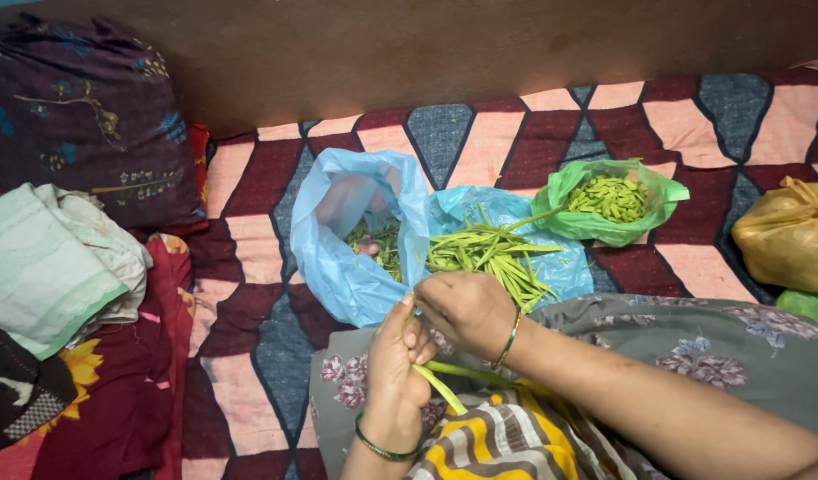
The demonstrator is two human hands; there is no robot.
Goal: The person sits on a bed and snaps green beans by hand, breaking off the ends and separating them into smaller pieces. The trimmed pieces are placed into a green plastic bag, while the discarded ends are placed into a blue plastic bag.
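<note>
Both hands are gripping one bean pod point(441, 388) at lower centre: left hand point(396, 373) below, right hand point(466, 308) above, pod slanting down-right.

I see four plastic bags on the patterned blanket: a light blue bag point(342, 240) gaping open at centre, a second blue bag point(551, 262) lying flat just right of it, a green bag point(604, 222) farther right, and a knotted yellow bag point(786, 236) at the right edge, contents unclear.
</note>
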